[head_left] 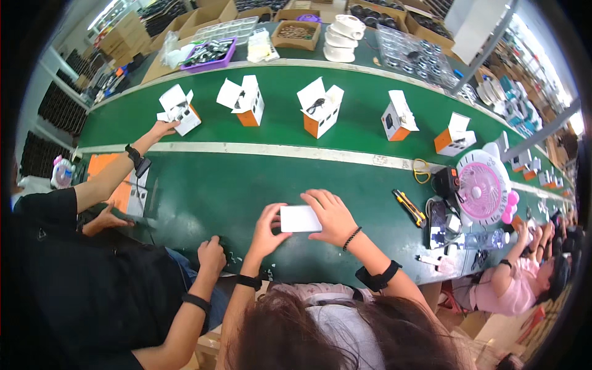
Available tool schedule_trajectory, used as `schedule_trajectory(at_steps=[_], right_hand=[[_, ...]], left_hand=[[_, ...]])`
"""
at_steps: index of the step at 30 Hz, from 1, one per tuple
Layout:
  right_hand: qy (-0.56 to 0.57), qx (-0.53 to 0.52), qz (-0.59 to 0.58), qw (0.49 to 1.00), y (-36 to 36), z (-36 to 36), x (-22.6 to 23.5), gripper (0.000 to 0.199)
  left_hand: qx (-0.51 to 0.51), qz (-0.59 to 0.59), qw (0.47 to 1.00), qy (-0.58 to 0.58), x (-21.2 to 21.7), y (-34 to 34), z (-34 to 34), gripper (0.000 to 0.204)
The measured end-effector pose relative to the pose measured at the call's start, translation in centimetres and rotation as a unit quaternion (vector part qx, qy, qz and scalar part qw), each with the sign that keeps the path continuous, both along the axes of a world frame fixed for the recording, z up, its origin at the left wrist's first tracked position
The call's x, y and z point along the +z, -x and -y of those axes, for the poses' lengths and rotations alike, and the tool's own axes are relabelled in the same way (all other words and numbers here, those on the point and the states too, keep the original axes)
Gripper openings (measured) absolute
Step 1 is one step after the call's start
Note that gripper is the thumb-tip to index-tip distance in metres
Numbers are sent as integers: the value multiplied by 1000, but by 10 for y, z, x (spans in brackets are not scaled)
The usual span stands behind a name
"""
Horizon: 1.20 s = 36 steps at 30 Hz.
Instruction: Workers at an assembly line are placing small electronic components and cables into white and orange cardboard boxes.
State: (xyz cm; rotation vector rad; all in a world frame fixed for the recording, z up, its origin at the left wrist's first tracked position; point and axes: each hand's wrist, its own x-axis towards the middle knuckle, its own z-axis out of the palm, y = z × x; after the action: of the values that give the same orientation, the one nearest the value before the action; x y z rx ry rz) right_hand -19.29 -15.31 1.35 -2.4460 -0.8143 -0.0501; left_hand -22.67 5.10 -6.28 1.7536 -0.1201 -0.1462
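- At the near edge of the green conveyor belt (246, 185), a flat white rectangular card box (300, 218) sits between both hands, just above the surface.
- The left hand (266, 229) pinches its left end, thumb on top.
- The right hand (333, 216) curls over its right end, fingers clasping the far edge.
- Judgement: even pressure from both sides, panels kept square, should prevent creasing.
- Just to the right lies a yellow-and-black utility knife (409, 206); beyond it stands a pink-and-white desk fan (483, 187).
- Further up the belt, open white-and-orange cartons (320, 111) stand well apart.

Tray contents (214, 52) too small to tell; co-worker (524, 277) cut off at the rim.
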Motion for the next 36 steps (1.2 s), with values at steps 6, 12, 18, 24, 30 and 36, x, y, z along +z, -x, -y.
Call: schedule_trajectory(at_steps=[6,12,18,24,30,36], right_hand=[[56,-13,-68,996,23,5,-11,55],[163,-153,59,973,44,15,-22,31],[227,-191,58,953,41,8,-22,14],[205,-223,75,950,59,25,-21,24],[171,-229,12,958,52,22,-20,31],[170,-249,21,953,56,14,-25,27]], left_hand=[[-45,31,998,-35,-28,10,31,75],[-112,130,984,-57,-32,-4,70,72],[-172,87,981,17,-79,-5,61,76],[-197,67,976,62,-86,-1,79,77],[-216,-3,972,97,-72,-4,76,75],[-215,-17,972,96,-79,-8,74,76]])
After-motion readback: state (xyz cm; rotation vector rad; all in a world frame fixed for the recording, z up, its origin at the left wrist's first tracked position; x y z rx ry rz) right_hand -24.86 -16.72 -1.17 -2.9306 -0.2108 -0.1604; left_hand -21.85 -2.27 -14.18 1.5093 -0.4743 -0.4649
